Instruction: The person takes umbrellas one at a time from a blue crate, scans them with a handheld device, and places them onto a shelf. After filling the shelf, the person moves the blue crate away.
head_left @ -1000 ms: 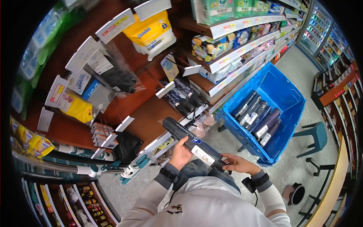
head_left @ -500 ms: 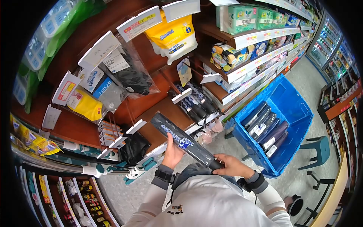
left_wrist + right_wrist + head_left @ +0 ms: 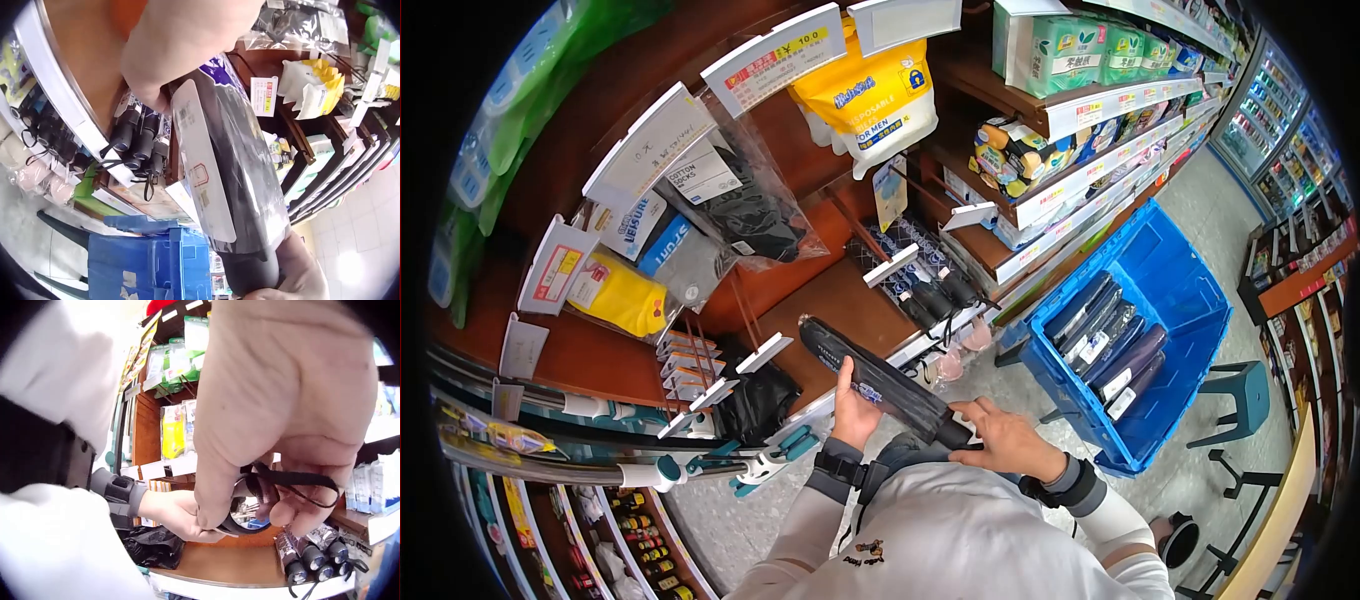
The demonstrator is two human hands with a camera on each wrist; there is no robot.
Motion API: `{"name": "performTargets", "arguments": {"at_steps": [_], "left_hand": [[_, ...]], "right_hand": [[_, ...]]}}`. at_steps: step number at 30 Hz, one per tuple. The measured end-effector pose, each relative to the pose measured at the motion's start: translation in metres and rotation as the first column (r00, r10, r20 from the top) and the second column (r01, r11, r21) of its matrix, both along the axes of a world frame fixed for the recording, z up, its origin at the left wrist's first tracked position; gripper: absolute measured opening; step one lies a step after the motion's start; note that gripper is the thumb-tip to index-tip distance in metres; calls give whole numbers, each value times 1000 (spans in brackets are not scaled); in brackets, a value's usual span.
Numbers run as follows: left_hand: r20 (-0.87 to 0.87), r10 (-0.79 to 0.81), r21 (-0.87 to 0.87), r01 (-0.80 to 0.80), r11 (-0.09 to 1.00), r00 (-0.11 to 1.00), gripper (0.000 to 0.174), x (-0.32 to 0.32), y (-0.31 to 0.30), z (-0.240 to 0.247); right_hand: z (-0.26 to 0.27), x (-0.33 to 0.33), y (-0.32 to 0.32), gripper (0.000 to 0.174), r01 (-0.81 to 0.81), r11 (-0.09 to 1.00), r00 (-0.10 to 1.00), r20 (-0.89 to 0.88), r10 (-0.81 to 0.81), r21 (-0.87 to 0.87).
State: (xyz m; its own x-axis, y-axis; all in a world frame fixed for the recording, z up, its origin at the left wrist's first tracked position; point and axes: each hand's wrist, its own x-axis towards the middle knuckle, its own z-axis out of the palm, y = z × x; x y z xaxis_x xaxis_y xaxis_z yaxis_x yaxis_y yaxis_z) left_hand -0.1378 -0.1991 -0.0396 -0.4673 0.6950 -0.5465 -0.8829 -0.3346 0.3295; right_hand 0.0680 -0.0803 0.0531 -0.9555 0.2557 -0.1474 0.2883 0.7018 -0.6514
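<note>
A folded dark umbrella in a clear sleeve (image 3: 880, 385) slants across the front of the body. Around its middle the left hand (image 3: 856, 408) curls, thumb on top. At the black handle end, the right hand (image 3: 1008, 440) pinches with thumb and fingers. The left wrist view shows a white label on the sleeve (image 3: 203, 169) and the right hand's fingers (image 3: 300, 269) at the handle. A black strap (image 3: 306, 481) hangs by the right fingers in the right wrist view, beside the handle's shiny round end (image 3: 250, 511).
A blue crate (image 3: 1190, 290) with several wrapped umbrellas (image 3: 1115, 345) stands at the right, near a green stool (image 3: 1245, 400). More umbrellas (image 3: 930, 290) lie on the low shelf ahead. Packaged socks (image 3: 745, 210) and a yellow pack (image 3: 875, 100) hang above. Mop poles (image 3: 640, 475) are at the left.
The umbrella has rolled in the hands, so its white label no longer faces the head camera. The right hand has shifted its fingers at the handle. The head view has swung slightly.
</note>
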Motion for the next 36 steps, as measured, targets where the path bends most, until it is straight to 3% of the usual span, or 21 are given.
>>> {"name": "performTargets", "arguments": {"at_steps": [1,3,7,9,12,16,18,19,21,22,24,27,31,33,34,36], "left_hand": [[-19,-13,15,13,1000,1000,33,-1,-1,3],[-48,-16,29,18,999,999,33,-4,0,3],[-61,-4,51,8,999,998,36,-4,5,9],[-44,7,66,-4,998,999,40,1,10,18],[-27,41,103,-38,994,999,48,0,14,17],[-51,40,88,-35,995,998,54,0,14,21],[-81,10,51,-6,999,997,55,-2,12,17],[-108,-20,16,22,1000,994,56,-4,11,15],[-107,-35,13,37,999,994,55,-2,10,20],[-101,-46,11,47,999,994,54,0,9,22],[-134,-42,-19,40,999,990,52,1,8,16],[-119,5,-14,-7,1000,993,45,3,7,15],[-19,92,64,-90,994,996,35,4,7,21],[-14,87,78,-85,993,996,33,4,3,22],[-11,81,90,-80,993,997,32,4,2,22],[-3,77,99,-76,992,997,33,4,1,20]], "right_hand": [[-2,-1,1,58,2,1000,1000,2,-2,-3],[-10,-1,4,63,121,945,992,15,-123,-304],[-27,-5,9,63,100,859,993,103,-56,-502],[-28,-9,7,46,0,740,995,72,65,-673],[-37,-10,4,38,5,680,994,77,75,-733],[-29,-8,0,38,16,800,999,45,14,-599],[-28,-7,-4,45,3,985,999,-51,-12,-170],[-25,-7,-7,45,4,985,998,-54,-13,-172],[-15,-6,-13,49,65,998,998,-13,-65,25],[-14,-6,-15,49,68,997,998,-13,-68,22],[-11,-5,-19,51,87,978,995,-71,-74,188],[-7,-6,-20,53,81,964,993,-109,-55,252],[1,-4,-21,57,63,985,993,-104,-47,161],[-1,-2,-21,60,99,994,991,-91,-102,-41],[-3,-1,-20,60,98,994,991,-90,-101,-40],[-10,1,-18,62,95,951,995,1,-99,-295]]}}
